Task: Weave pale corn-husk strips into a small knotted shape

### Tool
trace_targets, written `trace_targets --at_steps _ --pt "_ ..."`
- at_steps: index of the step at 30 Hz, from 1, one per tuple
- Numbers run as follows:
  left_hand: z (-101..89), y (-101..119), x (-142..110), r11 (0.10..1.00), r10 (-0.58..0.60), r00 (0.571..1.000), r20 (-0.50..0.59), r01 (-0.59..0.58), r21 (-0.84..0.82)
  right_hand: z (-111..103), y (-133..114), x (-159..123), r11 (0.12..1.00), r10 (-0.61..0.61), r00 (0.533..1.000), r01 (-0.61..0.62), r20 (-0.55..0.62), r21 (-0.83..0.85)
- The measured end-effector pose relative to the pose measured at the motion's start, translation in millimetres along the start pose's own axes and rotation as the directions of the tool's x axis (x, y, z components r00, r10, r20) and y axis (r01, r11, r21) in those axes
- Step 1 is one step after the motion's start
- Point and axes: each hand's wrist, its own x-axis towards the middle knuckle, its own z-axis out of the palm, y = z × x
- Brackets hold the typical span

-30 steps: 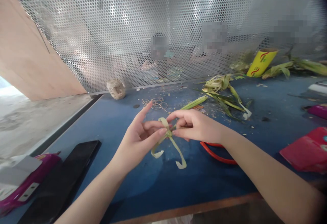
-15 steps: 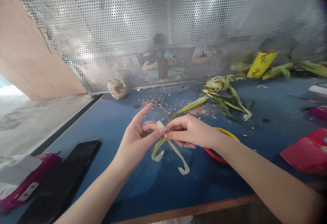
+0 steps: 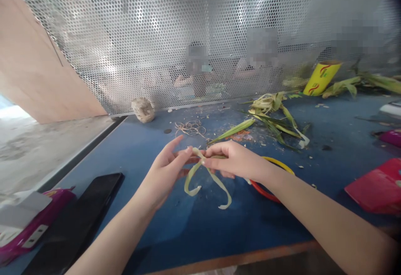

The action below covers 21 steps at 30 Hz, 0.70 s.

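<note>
A pale green strip of corn husk (image 3: 191,185), looped or knotted near its top, hangs between my two hands above the blue table. Its two tails dangle and curl at their ends. My left hand (image 3: 171,164) pinches the upper left part of the strip between thumb and fingers, with the index finger raised. My right hand (image 3: 233,158) grips the strip at the crossing with thumb and fingertips. Behind my right wrist lies a red and yellow ring (image 3: 266,191), partly hidden by the forearm.
Corn husks (image 3: 269,112) and tangled string (image 3: 191,128) lie farther back on the table. A black phone-like slab (image 3: 78,216) and purple power strip (image 3: 40,225) are at left. A yellow roll (image 3: 322,78) leans by the perforated metal screen (image 3: 140,36); people sit behind it. A red packet (image 3: 376,185) lies right.
My left thumb has shifted up and left, away from my right fingertips, to the strip's upper part. The hanging tails have swung slightly. My right hand has barely moved.
</note>
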Motion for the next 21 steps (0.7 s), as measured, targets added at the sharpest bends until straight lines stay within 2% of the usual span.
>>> trace_targets --at_steps 3,7,12,17,21 --pt "0.2 1.0 -2.2 0.999 -0.015 0.998 0.055 0.013 0.038 -0.4 1.3 1.1 0.997 -0.053 0.996 0.048 -0.074 -0.069" --pt "-2.1 0.0 -1.8 0.995 -0.038 0.985 0.166 0.022 0.1 -1.3 -0.5 1.3 0.991 -0.126 0.986 0.121 -0.105 -0.054" --pt "-6.6 -1.3 2.9 0.996 0.005 0.969 0.248 -0.026 0.08 -2.1 -3.1 -0.5 0.996 -0.042 0.997 0.047 -0.068 0.075" --pt "-6.5 0.4 2.3 0.99 0.058 0.967 0.248 -0.088 0.112 -2.0 -2.8 -1.5 0.996 -0.079 0.996 0.08 -0.047 0.025" --pt "-5.9 1.6 1.3 0.988 0.044 0.968 0.249 -0.079 0.133 -4.1 -3.6 -1.7 0.998 -0.066 0.997 0.066 -0.03 -0.02"
